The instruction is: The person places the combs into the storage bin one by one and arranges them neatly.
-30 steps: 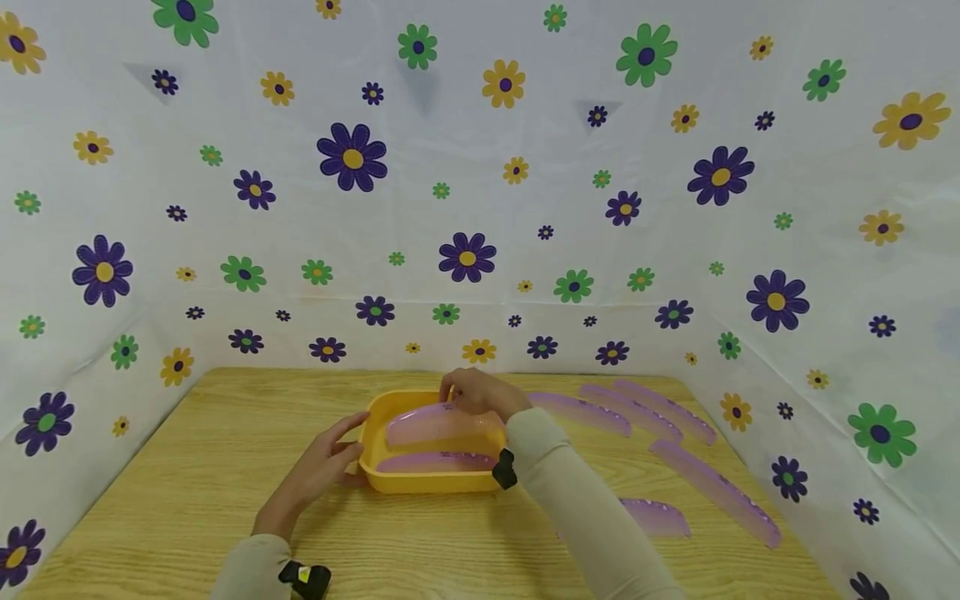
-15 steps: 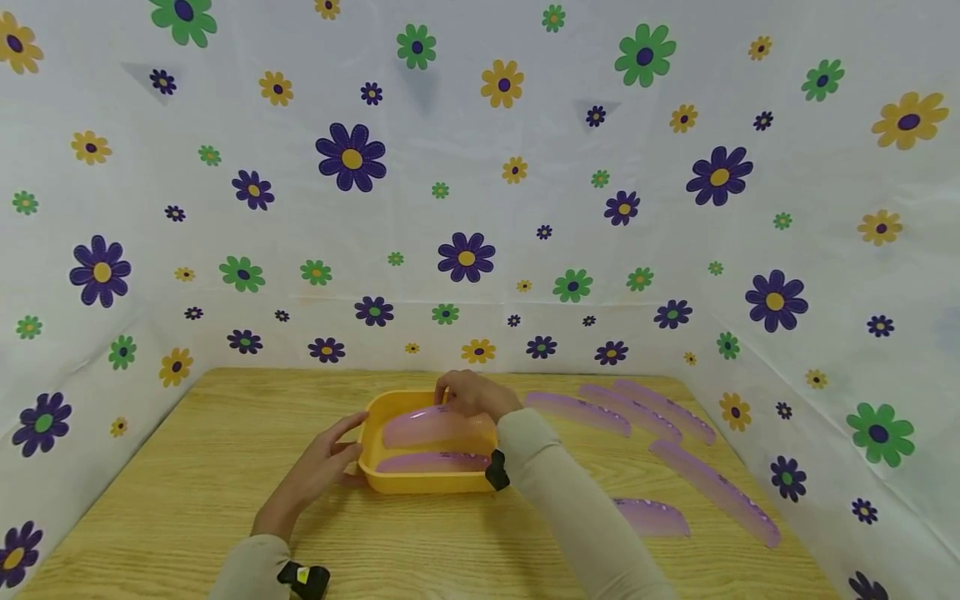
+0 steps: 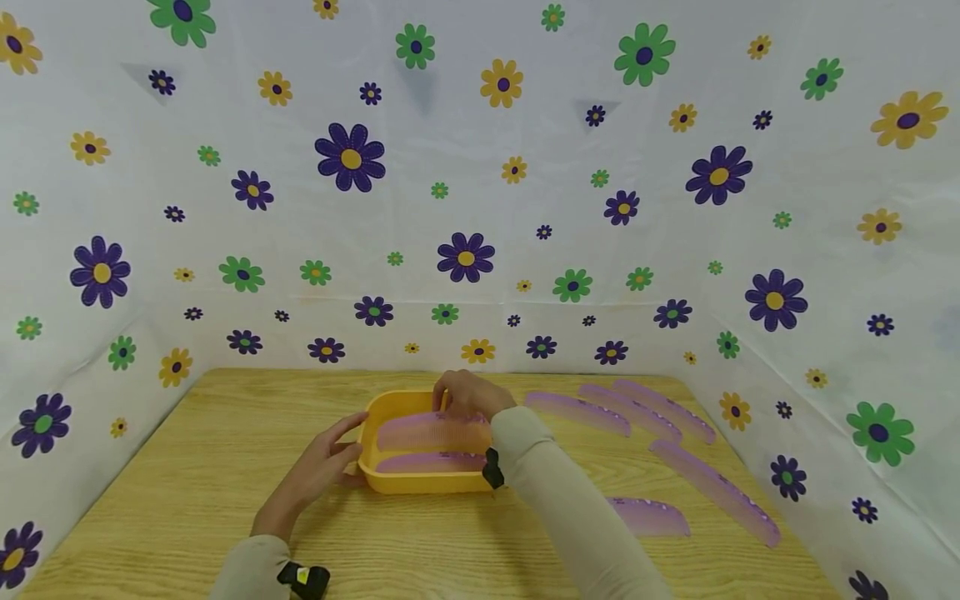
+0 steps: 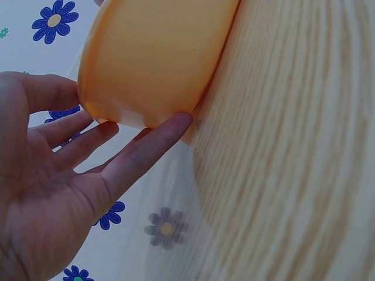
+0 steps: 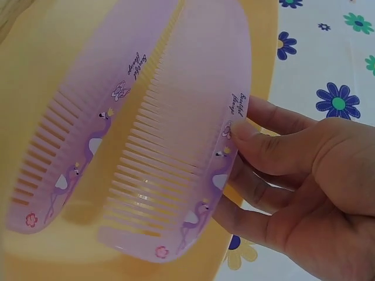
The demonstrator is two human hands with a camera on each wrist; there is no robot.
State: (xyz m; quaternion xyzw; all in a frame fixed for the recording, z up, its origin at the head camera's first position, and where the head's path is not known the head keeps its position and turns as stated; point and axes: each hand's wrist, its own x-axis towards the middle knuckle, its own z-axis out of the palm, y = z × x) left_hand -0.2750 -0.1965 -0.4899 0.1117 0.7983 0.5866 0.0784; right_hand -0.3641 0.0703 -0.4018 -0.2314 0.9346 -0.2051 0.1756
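Observation:
A yellow tub (image 3: 435, 483) stands on the table with a translucent purple comb (image 3: 420, 462) lying along its near side. My right hand (image 3: 472, 394) reaches in over the far rim and pinches a second comb (image 5: 193, 105) by its spine, thumb on one face and fingers behind. That comb has flamingo prints and is beside the first in the right wrist view, its teeth toward it. At the tub's left end is my left hand (image 3: 322, 462); its spread, nearly straight fingers touch the end wall, as the left wrist view shows. My right wrist covers the tub's right end.
Several more purple combs lie right of the tub: one comb (image 3: 577, 412) near the back, another comb (image 3: 716, 492) slanting at the right, and one comb (image 3: 648, 517) partly behind my right sleeve. A flower-patterned sheet (image 3: 420, 200) encloses the wooden table (image 3: 247, 450).
The comb in my right hand has gone lower into the tub and a little left, with the hand following. My left hand and the tub have stayed put.

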